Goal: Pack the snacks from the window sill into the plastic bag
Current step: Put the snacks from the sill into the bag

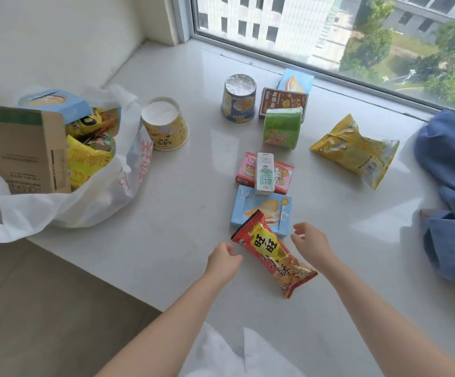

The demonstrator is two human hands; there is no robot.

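Observation:
A red snack packet (pixel 274 254) lies on the white window sill (pixel 183 202), its top end resting on a light blue biscuit box (pixel 261 206). My left hand (pixel 223 261) hovers just left of the packet, fingers loosely curled and holding nothing. My right hand (pixel 312 243) hovers just right of it, fingers relaxed. The white plastic bag (pixel 57 205) stands open at the left edge, with a cardboard box (pixel 27 153), a blue box and yellow packets inside.
On the sill lie a pink box (pixel 245 170) with a milk carton (pixel 265 174) on it, a green pack (pixel 282 127), a brown box (pixel 282 100), another blue box (pixel 297 80), two cups (pixel 165 123) (pixel 238 97) and a yellow bag (pixel 357 151). Blue cloth (pixel 452 191) lies at right.

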